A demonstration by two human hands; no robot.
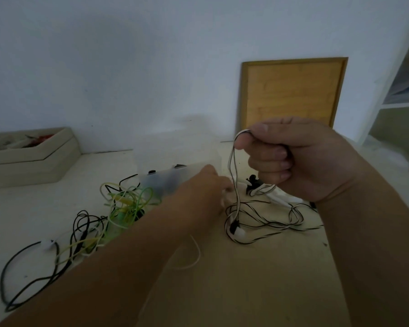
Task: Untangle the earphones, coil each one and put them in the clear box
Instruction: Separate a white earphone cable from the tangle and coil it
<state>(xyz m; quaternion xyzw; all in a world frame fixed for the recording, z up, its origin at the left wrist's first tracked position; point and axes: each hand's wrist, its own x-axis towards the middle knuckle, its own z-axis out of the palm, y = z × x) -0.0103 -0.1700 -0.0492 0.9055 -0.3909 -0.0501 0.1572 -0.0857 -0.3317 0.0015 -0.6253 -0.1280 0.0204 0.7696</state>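
Note:
My right hand (293,159) is raised in a fist and grips a black-and-white striped earphone cable (233,166), with a loop over the index finger. The cable hangs down into a loose tangle (265,223) on the table. My left hand (206,185) is blurred and reaches to the hanging cable; its fingertips are at the cable, but their grip is hidden. The clear box (175,168) stands just behind the left hand. A green and yellow earphone tangle (128,204) and a black earphone (33,267) lie at the left. A thin white cable (195,258) lies under my left forearm.
A beige tray (45,161) with small items stands at the back left against the wall. A wood-framed board (291,93) leans on the wall behind my right hand. A white shelf unit (397,97) is at the far right. A small black object (253,181) lies below my right fist.

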